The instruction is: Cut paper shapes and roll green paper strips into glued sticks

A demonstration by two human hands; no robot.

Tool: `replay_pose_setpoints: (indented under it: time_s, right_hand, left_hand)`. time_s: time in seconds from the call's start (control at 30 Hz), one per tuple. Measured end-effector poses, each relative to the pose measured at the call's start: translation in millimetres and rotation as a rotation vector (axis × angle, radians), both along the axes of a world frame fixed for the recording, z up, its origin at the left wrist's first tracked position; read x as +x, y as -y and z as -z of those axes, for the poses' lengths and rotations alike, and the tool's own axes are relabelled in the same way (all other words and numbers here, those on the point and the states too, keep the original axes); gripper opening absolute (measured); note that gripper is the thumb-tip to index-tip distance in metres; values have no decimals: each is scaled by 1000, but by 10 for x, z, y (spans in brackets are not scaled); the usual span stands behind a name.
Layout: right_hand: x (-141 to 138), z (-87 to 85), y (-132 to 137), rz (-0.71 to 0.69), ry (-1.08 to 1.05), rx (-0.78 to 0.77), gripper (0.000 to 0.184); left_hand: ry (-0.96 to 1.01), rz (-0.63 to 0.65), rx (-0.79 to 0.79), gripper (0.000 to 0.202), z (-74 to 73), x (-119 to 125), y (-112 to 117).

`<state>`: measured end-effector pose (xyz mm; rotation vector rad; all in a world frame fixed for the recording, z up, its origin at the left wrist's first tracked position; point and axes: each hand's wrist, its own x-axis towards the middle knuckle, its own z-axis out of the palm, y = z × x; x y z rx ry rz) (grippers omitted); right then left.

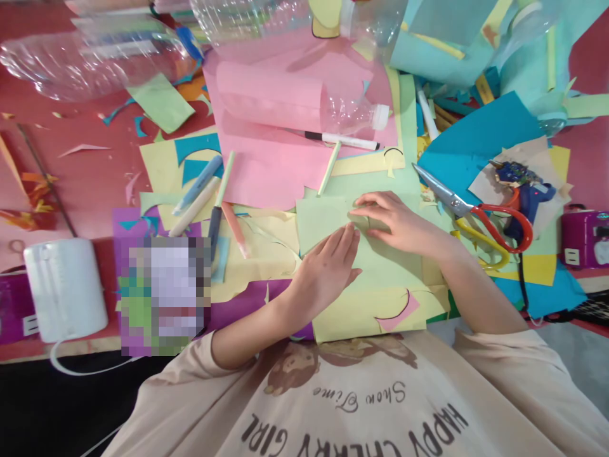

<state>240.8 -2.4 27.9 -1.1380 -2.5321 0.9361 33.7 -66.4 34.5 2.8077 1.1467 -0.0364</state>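
Note:
Palm down, my left hand rests on a pale green sheet of paper, its fingers straight and lying flat. My right hand touches the same sheet from the other side, with fingers apart and slightly curved. The fingertips of both hands come close together over the paper. Just beyond it lie a rolled pale green paper strip and a black-and-white marker. To the right of my right hand are scissors with red handles.
A bottle wrapped in pink paper lies ahead. Clear plastic bottles are at the back left. A blue glue gun lies at the right, near a yellow handle. A white case stands at the left. Paper scraps and several pens surround the hands.

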Motion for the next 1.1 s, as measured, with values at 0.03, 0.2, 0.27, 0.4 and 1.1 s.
replay_pose_setpoints:
  time_s: [0.03,0.2,0.27,0.4,1.1]
  right_hand:
    - [-1,-3,-1,1,2,5,41]
    - [-72,-17,2,41,-16,44,29]
    - [-133,-33,-30,89,-27,56,24]
    - [-275,-131,-277,190,13,191,23]
    - [145,-197,-349,510,-121,174,29]
  left_hand:
    - [5,0,4,53,2,0,0]
    - [69,-12,7,48,32,-10,-41]
    - [120,-31,-19,44,59,-19,-71]
    - [215,-45,-24,36,123,-39,-118]
    - [222,-58,-11,46,135,-18,-95]
